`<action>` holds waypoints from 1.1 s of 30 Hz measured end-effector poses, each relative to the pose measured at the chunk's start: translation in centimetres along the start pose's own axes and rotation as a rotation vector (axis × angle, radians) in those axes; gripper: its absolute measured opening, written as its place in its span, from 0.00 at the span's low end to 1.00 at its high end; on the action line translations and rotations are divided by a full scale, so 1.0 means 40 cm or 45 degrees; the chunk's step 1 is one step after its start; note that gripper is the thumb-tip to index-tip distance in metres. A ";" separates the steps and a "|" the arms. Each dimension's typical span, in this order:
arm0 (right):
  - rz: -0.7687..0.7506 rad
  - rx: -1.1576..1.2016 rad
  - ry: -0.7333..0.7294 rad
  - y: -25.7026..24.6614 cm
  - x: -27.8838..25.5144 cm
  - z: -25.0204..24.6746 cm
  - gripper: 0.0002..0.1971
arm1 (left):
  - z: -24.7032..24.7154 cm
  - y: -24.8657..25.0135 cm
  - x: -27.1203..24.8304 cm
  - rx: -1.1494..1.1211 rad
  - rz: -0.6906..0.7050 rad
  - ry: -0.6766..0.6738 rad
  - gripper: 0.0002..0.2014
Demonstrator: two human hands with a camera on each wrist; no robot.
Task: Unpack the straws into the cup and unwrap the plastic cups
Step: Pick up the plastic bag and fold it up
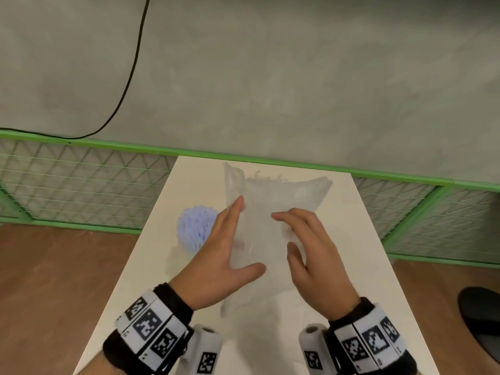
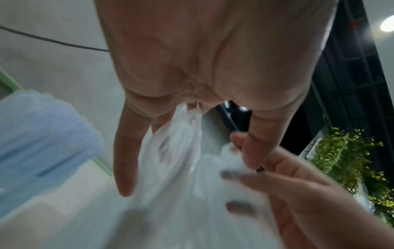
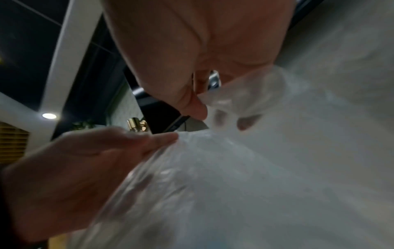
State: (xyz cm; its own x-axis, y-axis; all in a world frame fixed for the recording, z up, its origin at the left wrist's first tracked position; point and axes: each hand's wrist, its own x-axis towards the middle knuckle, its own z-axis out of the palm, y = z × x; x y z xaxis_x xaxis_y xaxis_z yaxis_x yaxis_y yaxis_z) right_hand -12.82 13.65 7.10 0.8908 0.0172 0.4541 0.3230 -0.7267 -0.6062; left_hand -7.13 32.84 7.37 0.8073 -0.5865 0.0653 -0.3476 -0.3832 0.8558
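Note:
A clear plastic wrapper [image 1: 273, 196] stands crumpled and blurred on the white table [image 1: 151, 299], between my two hands. What it holds cannot be made out. My left hand [image 1: 250, 234] lies flat against its left side, fingers straight and thumb spread. My right hand [image 1: 282, 231] grips its right side, fingers curved; in the right wrist view the wrapper [image 3: 234, 168] passes between thumb and fingers of that hand [image 3: 221, 118]. In the left wrist view the wrapper [image 2: 179, 151] hangs below my left hand [image 2: 189, 176]. Left of the hands stands a cup full of pale blue straws [image 1: 194, 228].
A green mesh fence [image 1: 81, 185] runs behind the table's far edge. A black cable [image 1: 130, 77] hangs down the grey wall. A dark object [image 1: 481, 320] lies on the wooden floor at the right. Bare tabletop shows in front of my wrists.

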 end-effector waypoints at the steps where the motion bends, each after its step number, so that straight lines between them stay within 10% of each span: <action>1: -0.036 0.086 -0.059 -0.019 -0.004 -0.002 0.32 | 0.010 0.003 0.006 -0.031 -0.002 0.000 0.53; 7: 0.110 0.828 -0.373 -0.062 -0.024 -0.020 0.28 | 0.036 0.003 0.017 -0.141 0.014 0.000 0.52; 13: 0.167 0.920 -0.469 -0.043 0.003 -0.066 0.30 | 0.011 0.009 0.004 -0.630 -0.093 -0.001 0.42; 17: 0.134 0.940 -0.583 -0.043 0.017 -0.047 0.30 | 0.009 0.018 0.007 -0.449 -0.032 0.047 0.44; 24: 0.202 0.506 0.198 0.080 0.128 -0.146 0.31 | -0.037 -0.005 -0.018 -0.388 0.021 -0.042 0.48; 33: 0.505 0.880 -0.572 0.134 0.180 -0.164 0.21 | -0.062 -0.001 -0.022 -0.537 0.050 -0.095 0.47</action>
State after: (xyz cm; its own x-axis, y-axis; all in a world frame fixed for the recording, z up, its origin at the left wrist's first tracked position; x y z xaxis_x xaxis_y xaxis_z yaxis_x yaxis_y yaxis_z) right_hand -6.78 5.38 11.40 0.9712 0.2247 -0.0798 -0.0427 -0.1656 -0.9853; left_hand -6.62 35.13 8.54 0.7554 -0.6506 0.0780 -0.1392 -0.0430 0.9893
